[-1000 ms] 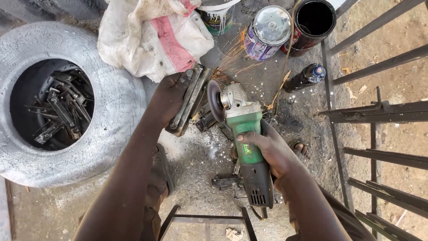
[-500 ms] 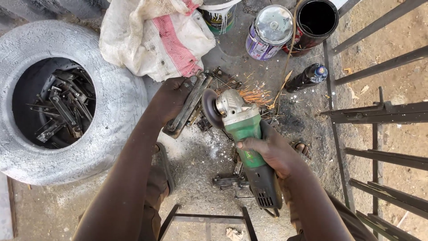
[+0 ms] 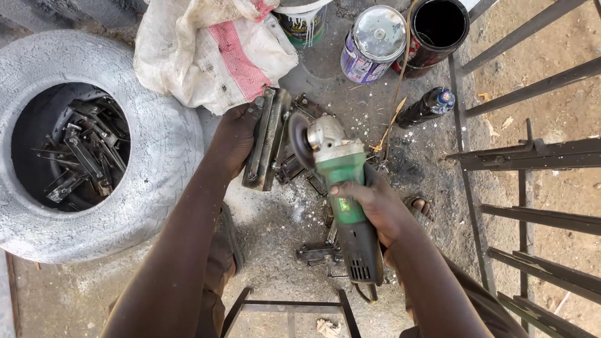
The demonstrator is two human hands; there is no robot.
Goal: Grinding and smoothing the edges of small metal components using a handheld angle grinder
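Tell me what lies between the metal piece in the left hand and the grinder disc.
Head view: only a narrow bare gap over dusty ground separates the metal piece, held by the left hand, from the grinder disc.

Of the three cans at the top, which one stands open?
The black can at the right: it shows a dark hollow mouth. The purple can beside it has a silver lid; the third's top is cut off.

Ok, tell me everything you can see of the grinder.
The grinder is a handheld angle grinder with a green body, black rear handle and grey metal head. Its dark disc faces left, close to the metal piece in the left hand. The right hand grips its body. No sparks show.
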